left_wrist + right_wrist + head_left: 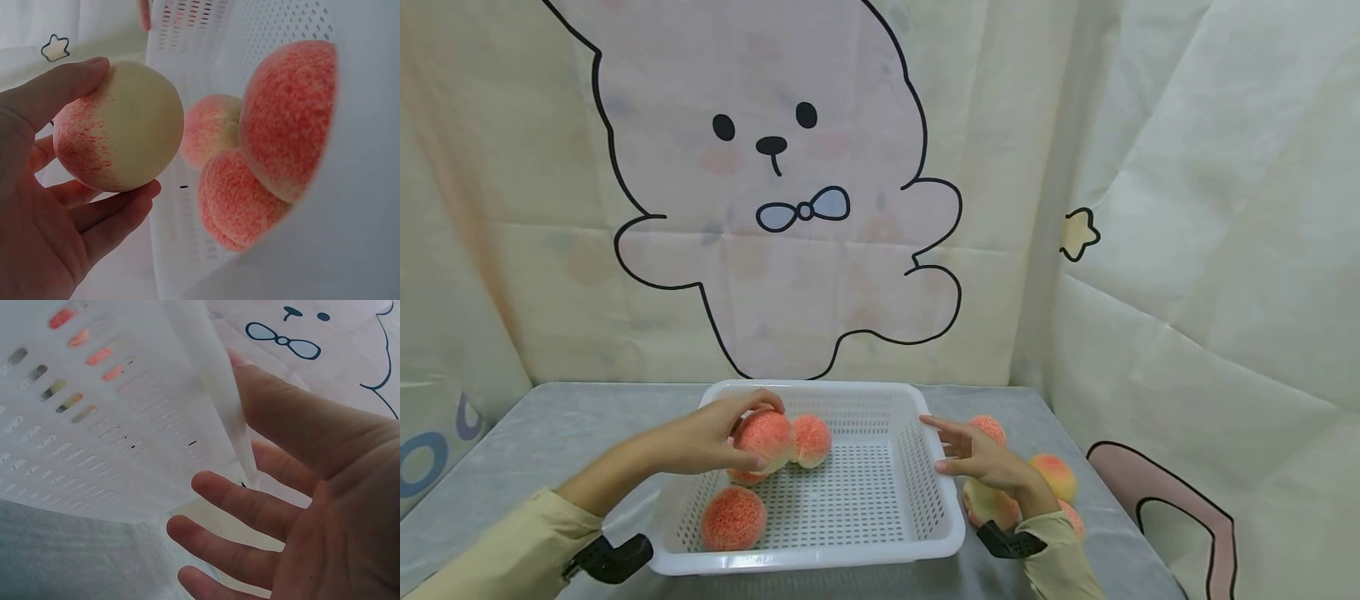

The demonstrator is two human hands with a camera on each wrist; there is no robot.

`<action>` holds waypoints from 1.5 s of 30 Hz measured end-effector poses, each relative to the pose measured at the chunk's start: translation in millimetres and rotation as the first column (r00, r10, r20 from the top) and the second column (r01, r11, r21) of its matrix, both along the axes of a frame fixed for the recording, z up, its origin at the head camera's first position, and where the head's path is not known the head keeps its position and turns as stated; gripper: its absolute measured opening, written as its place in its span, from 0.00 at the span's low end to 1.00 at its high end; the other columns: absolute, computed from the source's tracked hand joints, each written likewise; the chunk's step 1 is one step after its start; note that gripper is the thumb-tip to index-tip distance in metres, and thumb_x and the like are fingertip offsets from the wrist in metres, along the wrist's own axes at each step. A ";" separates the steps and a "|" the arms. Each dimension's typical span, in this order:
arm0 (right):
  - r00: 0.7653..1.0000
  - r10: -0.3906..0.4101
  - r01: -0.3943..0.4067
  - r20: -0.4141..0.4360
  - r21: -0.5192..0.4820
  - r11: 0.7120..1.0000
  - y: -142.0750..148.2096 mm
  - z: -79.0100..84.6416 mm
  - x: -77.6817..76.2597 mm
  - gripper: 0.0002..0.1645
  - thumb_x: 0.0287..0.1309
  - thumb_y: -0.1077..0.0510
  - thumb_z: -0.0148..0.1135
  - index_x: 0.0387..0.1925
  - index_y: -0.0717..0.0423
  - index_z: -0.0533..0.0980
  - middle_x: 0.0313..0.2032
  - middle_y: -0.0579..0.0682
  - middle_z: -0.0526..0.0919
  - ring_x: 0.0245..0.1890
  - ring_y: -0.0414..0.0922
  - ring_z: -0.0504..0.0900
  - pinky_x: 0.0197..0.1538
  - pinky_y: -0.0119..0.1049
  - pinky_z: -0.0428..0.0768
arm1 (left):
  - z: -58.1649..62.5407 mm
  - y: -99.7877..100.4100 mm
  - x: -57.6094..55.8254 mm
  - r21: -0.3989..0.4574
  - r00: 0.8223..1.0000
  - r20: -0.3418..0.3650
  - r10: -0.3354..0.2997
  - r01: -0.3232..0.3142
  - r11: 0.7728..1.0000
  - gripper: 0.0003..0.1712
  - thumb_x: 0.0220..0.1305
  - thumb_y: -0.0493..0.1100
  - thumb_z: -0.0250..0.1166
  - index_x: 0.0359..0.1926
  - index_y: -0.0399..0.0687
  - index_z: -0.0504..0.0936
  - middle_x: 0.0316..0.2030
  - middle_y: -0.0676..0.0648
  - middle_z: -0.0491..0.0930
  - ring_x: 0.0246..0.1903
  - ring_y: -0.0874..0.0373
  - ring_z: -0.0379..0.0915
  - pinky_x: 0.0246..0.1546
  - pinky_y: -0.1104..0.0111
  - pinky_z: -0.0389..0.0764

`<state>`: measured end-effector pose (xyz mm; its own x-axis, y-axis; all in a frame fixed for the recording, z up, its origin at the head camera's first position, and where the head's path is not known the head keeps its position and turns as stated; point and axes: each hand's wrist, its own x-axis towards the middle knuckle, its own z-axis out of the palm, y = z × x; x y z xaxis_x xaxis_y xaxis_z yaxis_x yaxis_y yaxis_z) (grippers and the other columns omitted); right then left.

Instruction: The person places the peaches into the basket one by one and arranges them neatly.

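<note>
My left hand (711, 433) grips a pink-and-cream peach (134, 128) over the left side of a white perforated plastic basket (805, 560). Thumb and fingers wrap around the fruit's sides. Three other peaches lie inside the basket: a fuzzy red one (733, 518) at the front left, another (812, 440) farther back, and one (747, 477) partly hidden beneath the held peach. On the basket's right side, my right hand (981, 457) touches the rim with extended, spread fingers. In the right wrist view, its thumb is at the rim (219, 381) and the index finger passes partly behind it.
Several more peaches (1054, 477) sit on the grey tabletop (587, 417) right of the basket, partly hidden by the right hand and forearm. A cream curtain (985, 317) with a cartoon bear hangs behind the table, and another printed sheet (1210, 333) hangs at the right.
</note>
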<state>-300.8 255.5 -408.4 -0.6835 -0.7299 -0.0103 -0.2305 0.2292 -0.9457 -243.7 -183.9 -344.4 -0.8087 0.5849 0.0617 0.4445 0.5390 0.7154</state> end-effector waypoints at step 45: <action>0.998 -0.035 0.035 0.054 -0.012 0.999 1.9 -4.3 0.0 0.48 0.68 0.61 0.63 0.80 0.59 0.48 0.70 0.71 0.66 0.60 0.53 0.80 0.54 0.45 0.84 | -11.5 59.4 17.2 -0.444 0.974 0.225 -0.024 0.125 0.888 0.21 0.61 0.48 0.73 0.53 0.68 0.78 0.53 0.58 0.78 0.50 0.64 0.73 0.55 0.59 0.77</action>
